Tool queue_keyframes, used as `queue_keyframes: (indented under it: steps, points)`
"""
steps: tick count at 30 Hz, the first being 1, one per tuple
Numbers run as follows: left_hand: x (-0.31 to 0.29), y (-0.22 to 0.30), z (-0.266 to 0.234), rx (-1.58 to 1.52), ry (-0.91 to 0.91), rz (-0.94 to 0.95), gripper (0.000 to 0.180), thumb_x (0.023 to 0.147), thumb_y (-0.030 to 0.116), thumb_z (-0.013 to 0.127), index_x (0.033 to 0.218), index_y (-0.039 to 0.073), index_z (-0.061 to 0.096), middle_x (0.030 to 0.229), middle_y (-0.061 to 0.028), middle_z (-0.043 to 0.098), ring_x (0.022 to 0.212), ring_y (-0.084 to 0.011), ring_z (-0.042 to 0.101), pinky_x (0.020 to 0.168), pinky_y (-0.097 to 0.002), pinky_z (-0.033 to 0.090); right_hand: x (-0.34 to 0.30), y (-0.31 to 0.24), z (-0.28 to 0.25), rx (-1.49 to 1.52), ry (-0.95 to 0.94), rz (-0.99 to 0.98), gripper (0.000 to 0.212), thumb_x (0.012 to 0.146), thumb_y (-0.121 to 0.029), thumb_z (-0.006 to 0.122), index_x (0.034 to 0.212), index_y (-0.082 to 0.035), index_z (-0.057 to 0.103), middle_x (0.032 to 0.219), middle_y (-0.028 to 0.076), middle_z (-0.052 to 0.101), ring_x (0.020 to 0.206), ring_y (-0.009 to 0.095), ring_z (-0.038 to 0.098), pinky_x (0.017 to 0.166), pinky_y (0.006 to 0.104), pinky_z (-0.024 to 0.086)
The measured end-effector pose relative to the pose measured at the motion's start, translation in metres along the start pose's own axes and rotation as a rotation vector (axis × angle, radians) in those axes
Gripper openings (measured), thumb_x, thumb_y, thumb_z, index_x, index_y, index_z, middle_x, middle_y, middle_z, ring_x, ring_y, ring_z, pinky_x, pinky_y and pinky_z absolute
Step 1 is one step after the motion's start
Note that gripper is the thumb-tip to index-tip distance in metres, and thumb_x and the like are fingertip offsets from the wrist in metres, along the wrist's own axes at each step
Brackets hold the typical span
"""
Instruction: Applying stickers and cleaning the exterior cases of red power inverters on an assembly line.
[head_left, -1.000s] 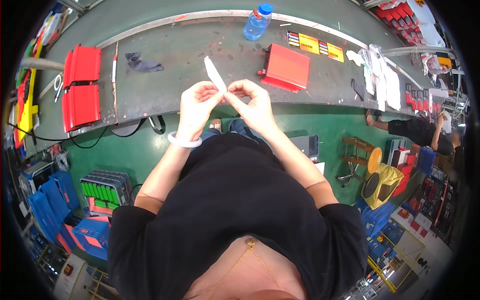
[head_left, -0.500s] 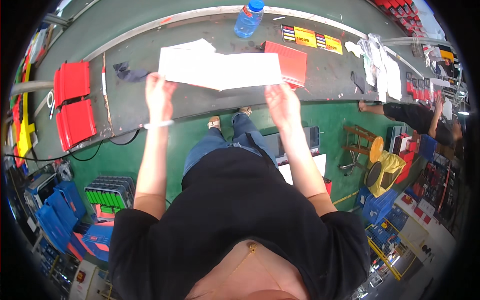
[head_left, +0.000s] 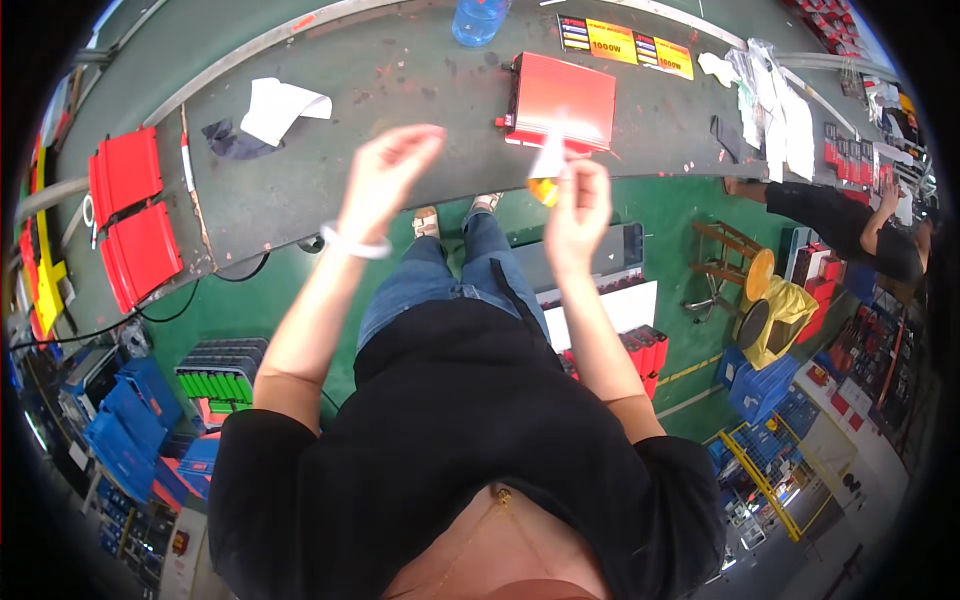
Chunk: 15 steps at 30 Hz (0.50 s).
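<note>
My right hand (head_left: 580, 205) pinches a small label (head_left: 545, 185) with a whitish upper part and a yellow lower end, held over the bench's near edge. Just beyond it lies a red metal box (head_left: 563, 98) with a black end and a small red fitting at its near left corner. Raised over the bench to the left is my left hand (head_left: 390, 178), a white band on its wrist. Its fingers are bent and smeared by motion, and nothing shows in them. A curled white paper (head_left: 285, 110) rests partly on a dark cloth (head_left: 235, 140).
Red panels (head_left: 125, 165) lie at the bench's left, beside a red-and-white pen (head_left: 187, 165). Yellow-and-black labels (head_left: 625, 45) and a blue bottle (head_left: 480, 20) are at the back. Plastic bags and white gloves (head_left: 780, 110) hang right. Another person (head_left: 850, 215) works far right.
My hands have let go of the wide white sheets, and the red box is uncovered. White paper now lies on the dark cloth. A label is in my right hand; my left hand has moved right.
</note>
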<state>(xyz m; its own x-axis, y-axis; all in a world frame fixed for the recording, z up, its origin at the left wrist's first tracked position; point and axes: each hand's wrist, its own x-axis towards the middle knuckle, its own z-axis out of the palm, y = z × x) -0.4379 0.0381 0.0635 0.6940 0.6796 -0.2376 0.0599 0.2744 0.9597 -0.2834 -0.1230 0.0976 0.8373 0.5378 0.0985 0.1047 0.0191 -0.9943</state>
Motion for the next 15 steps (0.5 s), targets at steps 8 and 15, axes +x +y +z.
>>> queue_keyframes:
  steps: [8, 15]
  points:
    - [-0.02, 0.016, 0.064, -0.364, 0.147, -0.302, 0.018, 0.092, 0.009, 0.059, 0.106, -0.002, 0.06, 0.095, -0.0059, 0.066, 0.085, -0.0102, 0.062, 0.079, -0.024, 0.048, -0.024, 0.005, 0.018, -0.441, -0.333, -0.337, 0.016, 0.076, -0.01, 0.069, 0.09, -0.004, 0.065, 0.1, 0.009, 0.064, 0.1, 0.03, 0.059, 0.088, 0.0417, 0.045]
    - [-0.028, 0.022, 0.054, -0.404, 0.039, -0.278, 0.015, 0.095, 0.011, 0.054, 0.103, 0.001, 0.06, 0.093, -0.0042, 0.066, 0.084, -0.0096, 0.063, 0.078, -0.0248, 0.05, -0.014, 0.049, -0.023, 0.354, -0.155, 0.8, 0.046, 0.093, -0.03, 0.061, 0.127, -0.004, 0.045, 0.128, 0.011, 0.052, 0.111, 0.019, 0.053, 0.094, 0.0348, 0.042]
